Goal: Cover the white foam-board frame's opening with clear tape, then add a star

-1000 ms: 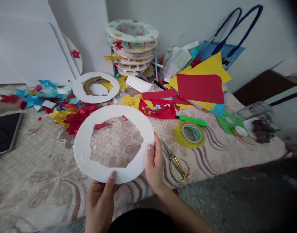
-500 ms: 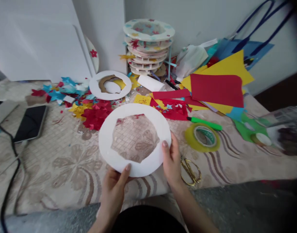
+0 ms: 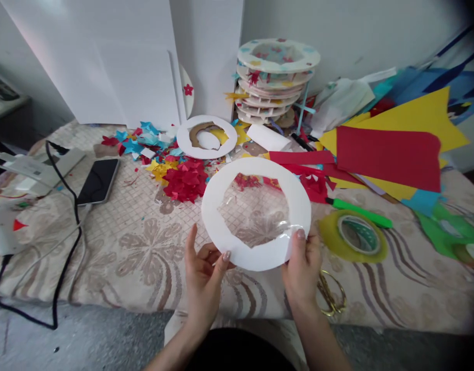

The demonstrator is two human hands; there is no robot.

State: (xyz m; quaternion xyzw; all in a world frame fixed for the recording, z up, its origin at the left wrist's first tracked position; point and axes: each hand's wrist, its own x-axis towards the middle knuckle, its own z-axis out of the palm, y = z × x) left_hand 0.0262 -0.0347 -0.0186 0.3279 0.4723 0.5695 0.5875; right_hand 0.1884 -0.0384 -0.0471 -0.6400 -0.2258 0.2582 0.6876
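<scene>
As I judged it, holding the white ring [image 3: 216,211] well called for a light, matched touch: on the left, support at the lower rim without digging a nail in; in the middle, nothing laid on the clear film [image 3: 258,214] across the jagged window, since a thumb there could smear or dent it; on the right, a pinch just firm enough to stop the ring from drooping or turning. Squeezing seemed the worse choice, as the thin rim would probably bend.

Well to the left of my fingers a dark phone [image 3: 98,181] lay on the patterned surface [image 3: 116,288], and beyond my left forefinger sat a heap of red paper cut-outs [image 3: 186,180], with a second white ring [image 3: 185,138] behind it. My left fingers [image 3: 220,269] were loosely bent: the forefinger stood up apart from the ring, the thumb tip rested on the front of its lower left rim, and other fingers curled behind, so the grip looked slight. The ring itself was between my two hands, its face tilted toward me. My right fingers [image 3: 298,250] gripped its lower right rim more firmly, thumb in front, the others mostly hidden behind. Just right of them showed gold scissor handles [image 3: 329,307], the blades out of sight; a little farther off lay a roll of tape [image 3: 329,237], with a green tool [image 3: 360,213] beside it
</scene>
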